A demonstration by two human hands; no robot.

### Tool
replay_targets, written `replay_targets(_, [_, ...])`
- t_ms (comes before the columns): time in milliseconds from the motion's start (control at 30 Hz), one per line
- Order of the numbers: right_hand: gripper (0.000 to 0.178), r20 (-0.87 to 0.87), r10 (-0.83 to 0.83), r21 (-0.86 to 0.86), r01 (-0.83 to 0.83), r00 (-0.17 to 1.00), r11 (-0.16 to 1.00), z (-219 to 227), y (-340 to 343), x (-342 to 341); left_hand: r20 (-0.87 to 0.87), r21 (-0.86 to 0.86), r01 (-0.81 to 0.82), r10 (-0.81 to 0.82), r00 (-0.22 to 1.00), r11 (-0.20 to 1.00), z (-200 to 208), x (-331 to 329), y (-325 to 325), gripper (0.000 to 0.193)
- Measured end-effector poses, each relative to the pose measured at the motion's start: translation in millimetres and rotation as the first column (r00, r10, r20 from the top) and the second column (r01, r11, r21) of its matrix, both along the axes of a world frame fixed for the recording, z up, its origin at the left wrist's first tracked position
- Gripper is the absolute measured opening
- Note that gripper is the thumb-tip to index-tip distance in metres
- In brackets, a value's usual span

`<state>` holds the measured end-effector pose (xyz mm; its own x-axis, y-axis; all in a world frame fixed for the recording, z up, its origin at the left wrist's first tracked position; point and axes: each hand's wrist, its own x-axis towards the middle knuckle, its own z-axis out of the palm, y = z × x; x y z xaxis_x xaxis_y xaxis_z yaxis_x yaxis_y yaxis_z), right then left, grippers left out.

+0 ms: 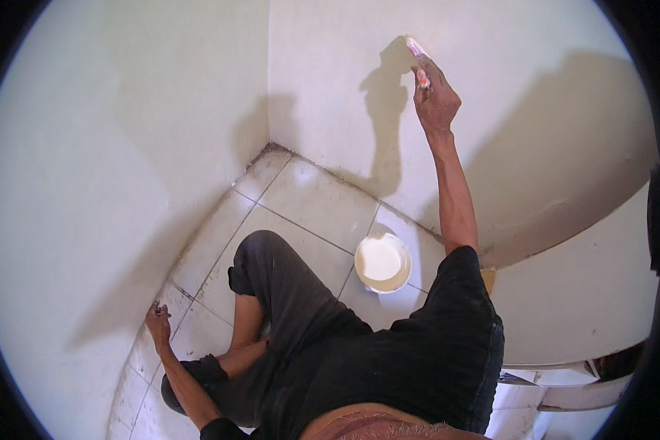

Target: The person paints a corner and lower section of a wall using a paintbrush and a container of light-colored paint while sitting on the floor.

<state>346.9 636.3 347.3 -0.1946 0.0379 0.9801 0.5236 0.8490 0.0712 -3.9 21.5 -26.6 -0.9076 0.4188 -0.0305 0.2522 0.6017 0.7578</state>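
Observation:
A paintbrush (416, 50) with a pale head and reddish marks is gripped in my right hand (438, 104). The arm is stretched up and forward, and the brush tip is at the pale wall (491, 37), appearing to touch it. On the tiles below that arm stands a round white bucket (405, 275) holding white paint (381, 259). Low by the left wall (66, 220), my left hand (158, 323) hangs near the floor's edge. Its fingers look loosely bent and apart, with nothing visible in them.
I sit cross-legged on pale floor tiles (312, 198), facing a corner with dirty lower edges. A large pale curved panel (579, 286) stands to my right, with a shelf-like piece (587, 396) beneath it. My bent knee (264, 253) is left of the bucket.

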Motion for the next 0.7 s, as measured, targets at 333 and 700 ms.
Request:
replay_targets(333, [0.047, 0.549, -0.016, -0.298, 0.214, 0.836, 0.93, -250.7, -11.4, 26.3, 0.026, 0.106, -0.031, 0.029, 0.999, 0.994, -5.6, 1.9, 2.3, 0.041])
replay_targets(700, [0.018, 0.201, -0.116, -0.746, 0.228, 0.973, 0.626, -193.2, -94.3, 58.8, 0.022, 0.122, -0.09, 0.088, 0.996, 0.988, -16.6, -6.2, -14.3, 0.04])
